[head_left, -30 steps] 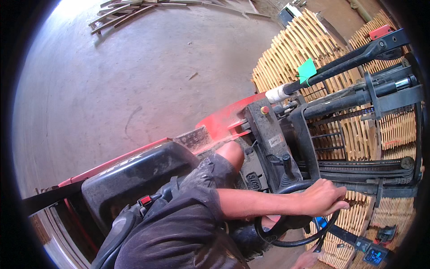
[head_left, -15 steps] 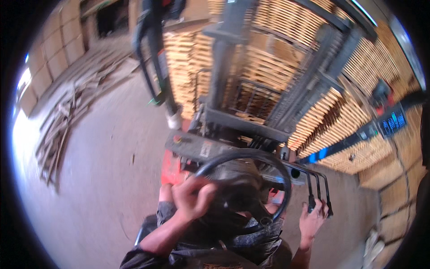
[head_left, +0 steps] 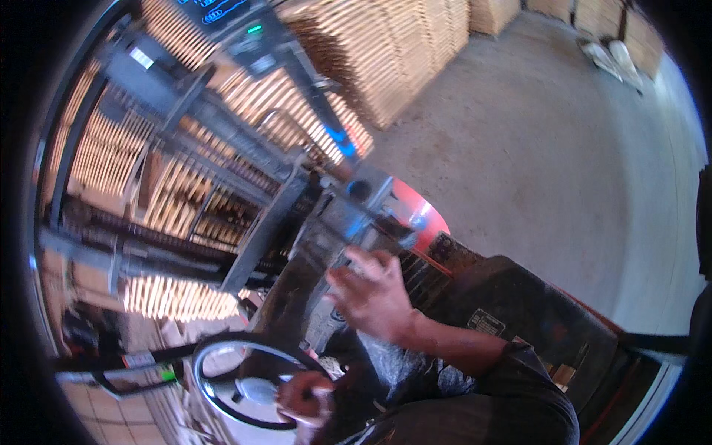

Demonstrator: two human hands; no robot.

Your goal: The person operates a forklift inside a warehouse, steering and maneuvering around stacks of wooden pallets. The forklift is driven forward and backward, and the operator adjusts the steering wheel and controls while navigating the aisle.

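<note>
The steering wheel (head_left: 199,374) of a forklift is at the lower left of the view. My left hand (head_left: 304,400) is closed at its right-hand rim; blur hides the exact grip. Above and to the right, my right hand (head_left: 374,293) is over the control levers (head_left: 393,228) beside the dash. Its fingers are apart and slightly bent, and I cannot tell whether the fingertips touch a lever. Dark mast rails (head_left: 222,133) rise toward the upper left.
Behind the mast stand stacks of wooden slats or pallets (head_left: 386,59). A lit display (head_left: 222,9) is mounted on a post. Red bodywork (head_left: 423,215) and a dark engine cover (head_left: 519,311) lie to the right. Concrete floor (head_left: 534,148) stretches beyond, with white sacks (head_left: 612,63) far off.
My view has swung to the right and tilted, so the mast and wheel now appear at the left. My left hand stays at the wheel and my right hand near the levers.
</note>
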